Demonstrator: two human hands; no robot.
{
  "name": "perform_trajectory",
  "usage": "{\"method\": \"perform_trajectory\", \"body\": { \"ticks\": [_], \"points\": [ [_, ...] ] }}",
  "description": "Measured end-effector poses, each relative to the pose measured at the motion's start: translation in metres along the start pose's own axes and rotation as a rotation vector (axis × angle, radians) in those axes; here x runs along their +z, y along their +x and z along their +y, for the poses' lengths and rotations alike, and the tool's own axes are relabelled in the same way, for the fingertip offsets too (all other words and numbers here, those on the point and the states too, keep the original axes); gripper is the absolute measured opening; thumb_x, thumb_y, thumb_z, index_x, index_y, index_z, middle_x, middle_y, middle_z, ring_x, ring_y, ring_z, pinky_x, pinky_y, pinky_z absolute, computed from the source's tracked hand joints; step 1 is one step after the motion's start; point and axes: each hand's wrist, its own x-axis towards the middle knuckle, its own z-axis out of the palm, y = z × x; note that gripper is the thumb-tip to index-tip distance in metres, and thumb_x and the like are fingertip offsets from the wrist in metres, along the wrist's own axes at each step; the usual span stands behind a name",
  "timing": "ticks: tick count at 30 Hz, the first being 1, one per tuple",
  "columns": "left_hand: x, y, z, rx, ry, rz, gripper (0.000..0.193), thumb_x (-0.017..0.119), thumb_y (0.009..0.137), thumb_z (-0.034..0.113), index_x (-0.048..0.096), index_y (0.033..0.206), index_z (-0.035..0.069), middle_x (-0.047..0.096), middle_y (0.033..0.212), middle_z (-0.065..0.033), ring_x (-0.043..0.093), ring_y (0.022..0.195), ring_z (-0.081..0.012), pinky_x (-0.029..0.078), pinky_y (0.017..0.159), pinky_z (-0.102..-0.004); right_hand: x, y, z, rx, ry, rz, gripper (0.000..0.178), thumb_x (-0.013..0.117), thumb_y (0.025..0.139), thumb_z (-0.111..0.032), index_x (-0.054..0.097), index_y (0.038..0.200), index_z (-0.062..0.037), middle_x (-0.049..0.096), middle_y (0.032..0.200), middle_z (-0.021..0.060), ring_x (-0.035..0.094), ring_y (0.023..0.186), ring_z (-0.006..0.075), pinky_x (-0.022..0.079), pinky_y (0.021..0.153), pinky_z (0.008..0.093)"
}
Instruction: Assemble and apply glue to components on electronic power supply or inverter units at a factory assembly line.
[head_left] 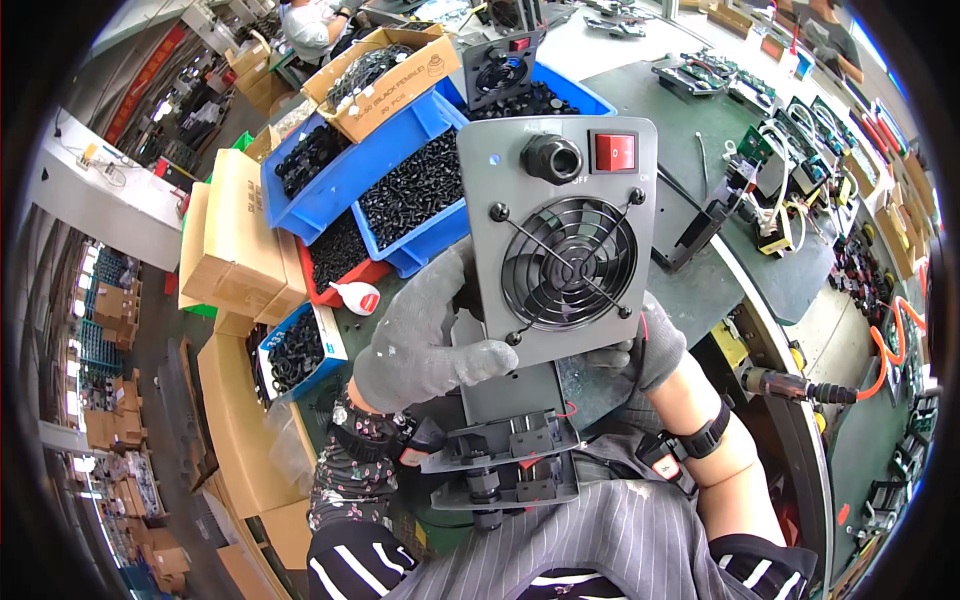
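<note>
Upright in front of me is a grey metal fan panel (555,342), with a black wire fan guard (575,262) screwed at its corners. A red rocker switch (615,153) and a black cable gland (553,158) sit above the guard. My gloved left hand (425,325) grips the panel's lower left, thumb across its front. At its lower right edge my gloved right hand (655,345) is closed on it, fingers partly hidden behind. Below, by my lap, stand more panels (500,452) with black fittings, seen edge-on.
Blue bins (400,240) of black screws and small parts stand left, beside cardboard boxes (235,225). A white and red bottle (355,297) lies near my left hand. Circuit boards (800,150) and a power screwdriver (800,387) with an orange coiled hose are at right. Another person (310,30) sits far left.
</note>
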Motion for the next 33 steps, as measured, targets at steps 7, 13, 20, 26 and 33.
{"method": "perform_trajectory", "body": {
  "ticks": [7, 13, 20, 26, 33],
  "points": [
    [-0.009, -0.015, -0.008, 0.020, -0.043, 0.063, 0.091, 0.080, 0.071, 0.019, 0.029, 0.142, -0.005, 0.048, 0.132, -0.0124, 0.045, 0.121, -0.0192, 0.035, 0.104, -0.0335, 0.021, -0.008, 0.005, 0.005, -0.023, 0.060, 0.028, 0.038, 0.099, -0.027, 0.055, 0.095, -0.0052, 0.050, 0.061, 0.0015, 0.039, 0.040, 0.0099, 0.030, 0.035, 0.0221],
    [-0.011, -0.018, -0.008, -0.008, -0.048, 0.078, 0.088, 0.078, 0.069, 0.013, 0.031, 0.142, -0.004, 0.048, 0.133, -0.0121, 0.045, 0.121, -0.0181, 0.035, 0.104, -0.0331, 0.026, -0.008, 0.006, -0.003, -0.013, 0.083, 0.027, 0.039, 0.098, -0.027, 0.055, 0.094, -0.0054, 0.051, 0.060, 0.0022, 0.040, 0.039, 0.0089, 0.028, 0.034, 0.0218],
    [-0.009, -0.023, -0.008, 0.018, -0.036, 0.090, 0.090, 0.078, 0.069, 0.019, 0.031, 0.141, -0.005, 0.047, 0.133, -0.0121, 0.046, 0.120, -0.0188, 0.034, 0.104, -0.0332, 0.018, -0.009, 0.011, -0.017, -0.027, 0.015, 0.024, 0.042, 0.098, -0.022, 0.059, 0.101, -0.0049, 0.052, 0.065, 0.0008, 0.040, 0.041, 0.0073, 0.032, 0.034, 0.0236],
    [-0.012, -0.027, -0.009, 0.067, 0.020, 0.095, 0.096, 0.079, 0.070, 0.028, 0.028, 0.142, -0.008, 0.045, 0.136, -0.0157, 0.043, 0.124, -0.0216, 0.032, 0.107, -0.0342, 0.015, -0.006, 0.013, 0.058, 0.069, -0.062, 0.029, 0.041, 0.099, -0.029, 0.058, 0.091, -0.0073, 0.050, 0.059, -0.0006, 0.041, 0.040, 0.0075, 0.030, 0.034, 0.0226],
    [-0.008, -0.028, -0.014, 0.132, -0.092, 0.089, 0.102, 0.085, 0.068, 0.029, 0.026, 0.144, -0.008, 0.045, 0.137, -0.0153, 0.043, 0.124, -0.0205, 0.033, 0.106, -0.0351, 0.015, -0.006, 0.015, 0.090, 0.156, -0.132, 0.024, 0.043, 0.096, -0.025, 0.057, 0.093, -0.0057, 0.056, 0.064, -0.0007, 0.045, 0.040, 0.0055, 0.036, 0.034, 0.0195]
  ]
}}
